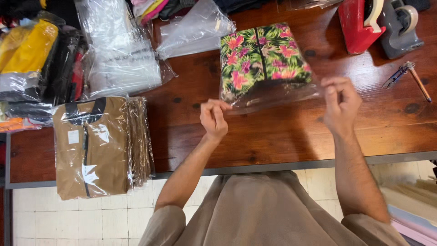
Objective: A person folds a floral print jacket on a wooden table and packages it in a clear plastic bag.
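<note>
Wooden counter (282,136): floral garment (264,57) sitting bagged, flap unsealed.
Left hand (214,119) and right hand (339,102) are pinching the clear bag (273,96)'s open edge, right of the brown bagged stack (98,146).

On the tabletop (273,136), the bagged garment (264,61) lies central; bagged jackets (98,146) left of it, tape dispensers (380,23) right, scissors (400,73) right too.

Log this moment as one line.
left hand: pinches bag edge | right hand: pinches bag edge | clear bag: holds folded floral garment | wooden table: under bag
</note>
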